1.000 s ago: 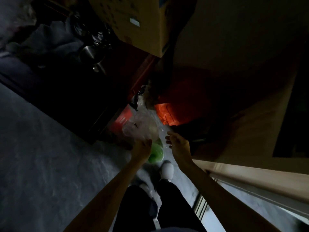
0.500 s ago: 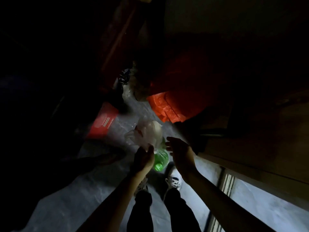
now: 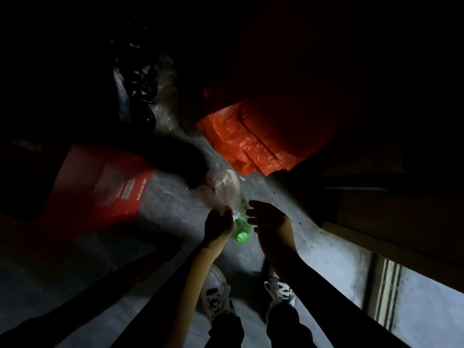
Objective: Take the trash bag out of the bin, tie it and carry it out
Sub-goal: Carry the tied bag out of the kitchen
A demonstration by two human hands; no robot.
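Left hand [image 3: 218, 223] clenched, right hand [image 3: 268, 219] spread.

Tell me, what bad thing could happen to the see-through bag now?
1. Only the left hand pinches the clear trash bag; the right hand is open beside it, so it might slip.
2. A green bottle weighs down the thin plastic, which could tear.
3. It is dark, so tripping on the red box seems possible.
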